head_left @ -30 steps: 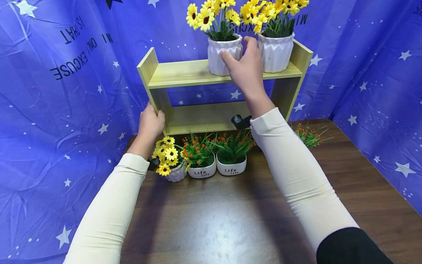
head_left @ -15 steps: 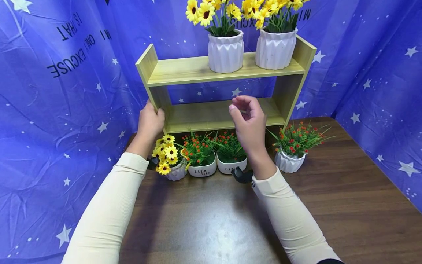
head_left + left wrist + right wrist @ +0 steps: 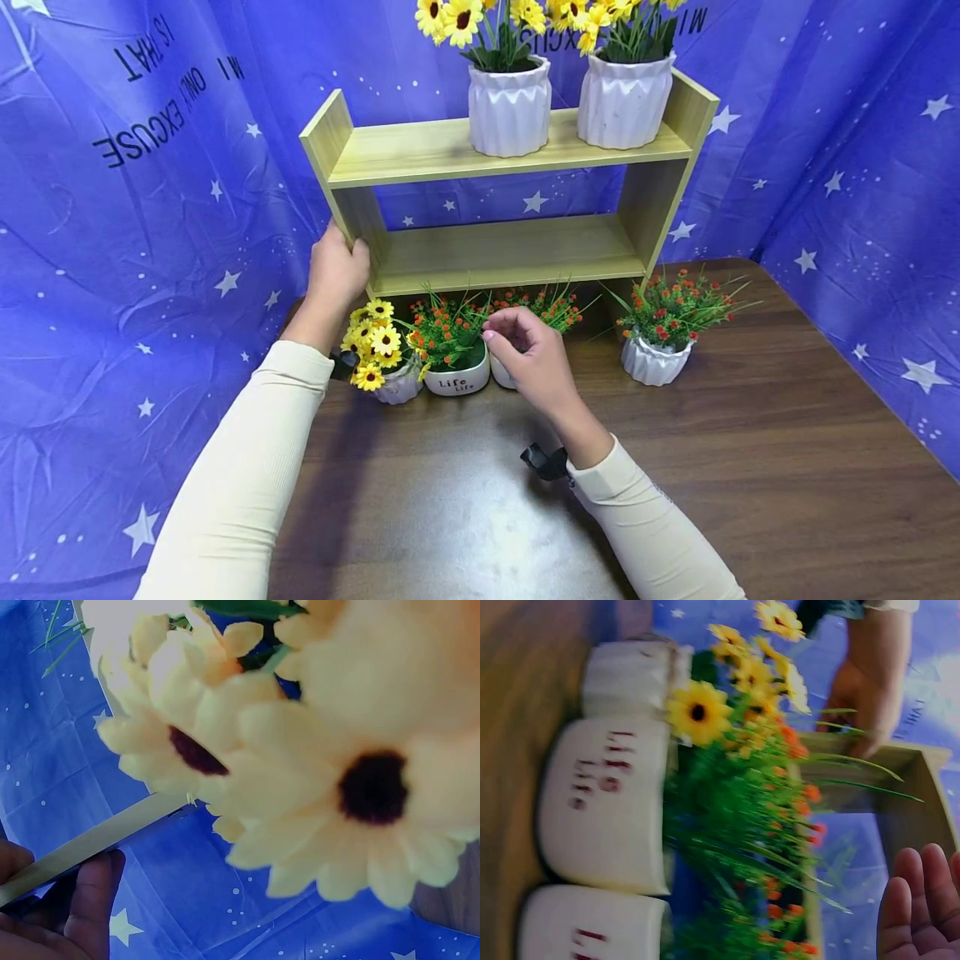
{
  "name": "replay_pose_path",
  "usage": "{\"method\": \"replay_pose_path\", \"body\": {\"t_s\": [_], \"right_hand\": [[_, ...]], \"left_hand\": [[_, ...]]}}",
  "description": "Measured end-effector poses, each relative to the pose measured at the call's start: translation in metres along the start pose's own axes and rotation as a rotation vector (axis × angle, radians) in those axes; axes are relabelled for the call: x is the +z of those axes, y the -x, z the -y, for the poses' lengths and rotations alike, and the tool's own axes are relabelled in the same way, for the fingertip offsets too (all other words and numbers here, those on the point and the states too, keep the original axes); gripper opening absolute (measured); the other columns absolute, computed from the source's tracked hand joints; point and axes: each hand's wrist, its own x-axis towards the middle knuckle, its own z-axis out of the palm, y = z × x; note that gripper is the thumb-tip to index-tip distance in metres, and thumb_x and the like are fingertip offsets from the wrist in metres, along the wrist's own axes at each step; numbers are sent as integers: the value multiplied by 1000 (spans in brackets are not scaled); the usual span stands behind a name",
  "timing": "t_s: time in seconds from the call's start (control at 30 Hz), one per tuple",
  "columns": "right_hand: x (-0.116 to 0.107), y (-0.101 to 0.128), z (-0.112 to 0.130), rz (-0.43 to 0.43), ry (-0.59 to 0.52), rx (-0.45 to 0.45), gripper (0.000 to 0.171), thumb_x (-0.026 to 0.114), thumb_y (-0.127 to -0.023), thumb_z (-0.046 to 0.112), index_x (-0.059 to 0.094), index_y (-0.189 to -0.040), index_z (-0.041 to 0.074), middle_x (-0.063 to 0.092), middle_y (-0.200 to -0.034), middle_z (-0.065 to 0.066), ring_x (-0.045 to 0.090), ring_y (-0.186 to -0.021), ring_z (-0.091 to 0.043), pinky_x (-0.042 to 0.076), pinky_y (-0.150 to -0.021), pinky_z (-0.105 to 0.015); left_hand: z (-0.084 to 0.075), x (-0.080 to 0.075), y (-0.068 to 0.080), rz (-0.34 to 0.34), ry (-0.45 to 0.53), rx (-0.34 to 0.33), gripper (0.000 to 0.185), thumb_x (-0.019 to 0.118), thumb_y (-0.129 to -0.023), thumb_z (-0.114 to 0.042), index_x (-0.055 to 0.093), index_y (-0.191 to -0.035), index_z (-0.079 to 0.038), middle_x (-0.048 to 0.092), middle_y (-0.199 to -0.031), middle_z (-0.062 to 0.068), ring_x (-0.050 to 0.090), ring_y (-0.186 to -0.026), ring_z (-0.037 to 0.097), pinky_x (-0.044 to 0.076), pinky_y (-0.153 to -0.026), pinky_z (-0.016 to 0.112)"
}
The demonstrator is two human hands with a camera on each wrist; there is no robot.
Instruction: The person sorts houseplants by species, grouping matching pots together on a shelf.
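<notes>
In the head view my left hand (image 3: 337, 268) grips the left side panel of a two-tier wooden shelf (image 3: 510, 248). The left wrist view shows its fingers and thumb around the panel edge. My right hand (image 3: 534, 358) holds nothing, its fingers loosely bent, and hovers before a white pot of red-flowered grass (image 3: 504, 375), partly covering it. Left of that stands a matching "Life" pot (image 3: 456, 382), then a small ridged pot of yellow flowers (image 3: 397, 386). Two white ridged pots of sunflowers, one mid-shelf (image 3: 510, 112) and one at right (image 3: 626, 102), stand on the upper tier.
A ridged pot of red-flowered grass (image 3: 656, 362) stands on the brown wooden table (image 3: 750, 450), right of the shelf. Blue star-printed cloth (image 3: 150, 275) hangs behind and at both sides. The low pots stand in a row before the shelf's bottom.
My right hand has let go of the middle sunflower pot on the upper tier and come down to the front of the low pots. My left hand keeps its grip on the side panel.
</notes>
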Motion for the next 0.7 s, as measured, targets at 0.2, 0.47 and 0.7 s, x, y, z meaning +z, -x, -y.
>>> {"method": "replay_pose_path", "body": {"t_s": [0.2,0.47,0.7], "right_hand": [[16,11,-17,78,10,93,15,69,-91,11,68,-104,5,71,-97,-6,66,-88,-16,54,-78,-31],[44,24,-32,198,20,176,20,70,-90,13,68,-107,2,72,-101,-7,66,-89,-17,55,-77,-31],[68,36,-41,304,30,154,21,69,-90,13,67,-106,0,71,-97,-6,66,-84,-13,56,-75,-27]], "left_hand": [[-1,0,-1,3,-10,-12,35,45,-99,-13,47,-133,-2,60,-128,26,56,-120,42,43,-102,52],[0,-1,-1,11,3,-18,37,44,-100,-13,46,-136,-3,60,-130,25,55,-122,42,43,-103,52],[2,1,-3,3,-12,-11,37,45,-99,-13,47,-135,-3,60,-129,26,54,-122,43,42,-102,53]]}}
